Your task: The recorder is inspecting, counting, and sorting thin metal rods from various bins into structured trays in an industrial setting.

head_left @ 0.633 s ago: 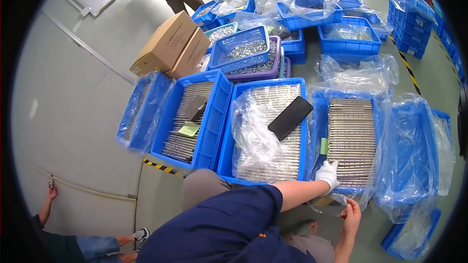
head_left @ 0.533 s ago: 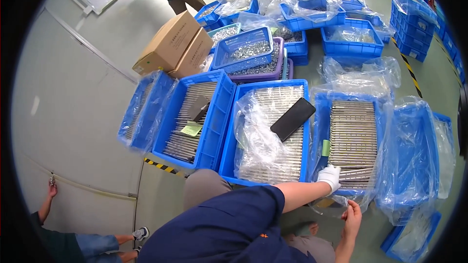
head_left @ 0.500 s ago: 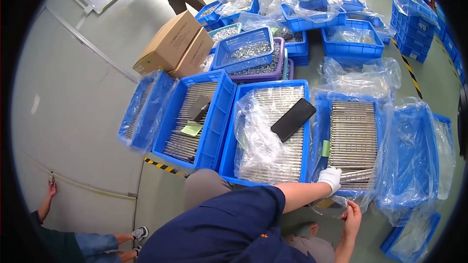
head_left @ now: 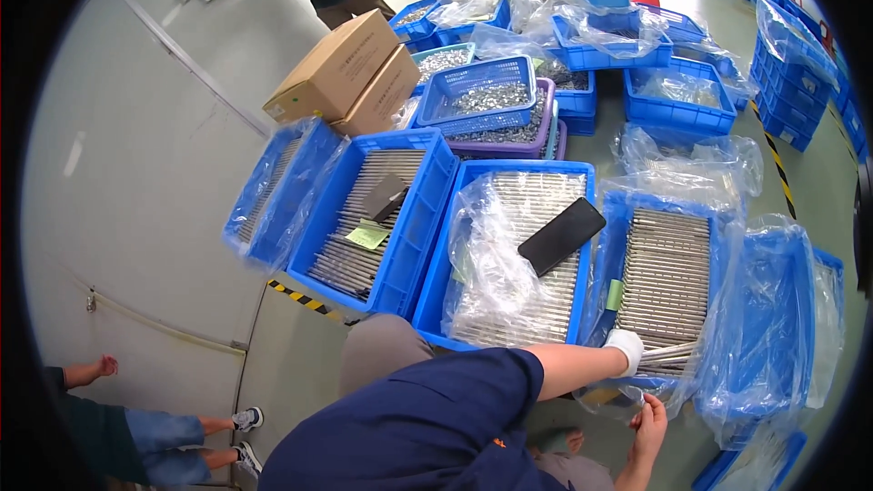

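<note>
My left hand (head_left: 625,352), in a white glove, reaches into the near end of a blue bin (head_left: 593,245) lined with clear plastic. Its fingers are mostly hidden, but a few slim metal rods (head_left: 668,356) fan out from them, slanted against the neat rows of grooved metal rods (head_left: 666,273) behind. Bare and pinched closed, my right hand (head_left: 649,425) is just outside the bin's near edge, with its fingertips on the edge of the clear plastic liner (head_left: 627,400).
Left of it, a bin of rods (head_left: 423,309) carries crumpled plastic and a black phone (head_left: 562,236). Another rod bin (head_left: 436,191) holds a grey block (head_left: 386,197). Baskets (head_left: 477,95) of small metal parts and cartons (head_left: 336,64) stand behind. Other people (head_left: 127,427) are at left and back.
The view has shifted, so the bins sit slightly lower and to the right. My gloved hand stays at the rods' near end, where the slanted rods lie at a changed angle. The person at left lowered a hand.
</note>
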The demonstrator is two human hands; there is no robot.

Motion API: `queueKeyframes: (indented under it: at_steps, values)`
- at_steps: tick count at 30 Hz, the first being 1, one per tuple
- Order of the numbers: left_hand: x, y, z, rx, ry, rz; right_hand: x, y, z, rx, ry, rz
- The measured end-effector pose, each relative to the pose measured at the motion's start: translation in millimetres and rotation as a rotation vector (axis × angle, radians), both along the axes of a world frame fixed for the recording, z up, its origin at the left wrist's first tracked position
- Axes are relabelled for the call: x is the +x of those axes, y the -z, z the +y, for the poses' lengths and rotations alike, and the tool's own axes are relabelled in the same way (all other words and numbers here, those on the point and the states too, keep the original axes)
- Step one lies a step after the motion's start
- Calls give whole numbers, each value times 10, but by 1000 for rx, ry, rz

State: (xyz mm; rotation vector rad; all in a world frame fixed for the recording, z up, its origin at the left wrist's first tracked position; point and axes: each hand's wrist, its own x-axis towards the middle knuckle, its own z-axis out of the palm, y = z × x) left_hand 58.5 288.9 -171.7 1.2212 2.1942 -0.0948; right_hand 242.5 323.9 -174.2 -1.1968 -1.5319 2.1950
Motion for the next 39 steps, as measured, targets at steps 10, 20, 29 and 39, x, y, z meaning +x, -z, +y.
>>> queueKeyframes:
  at_steps: [10,20,29,39]
  values:
    - [-89,57,30,-64,-15,-115,-3,57,-5,-16,-1,27]
    - [-97,-18,40,85,-97,-81,22,-18,24,124,-76,-93]
    - [-202,40,226,249,32,80,72,200,31,-28,-29,22]
    - [-311,-1036,-216,393,-141,-367,148,-598,-91,-207,-45,135]
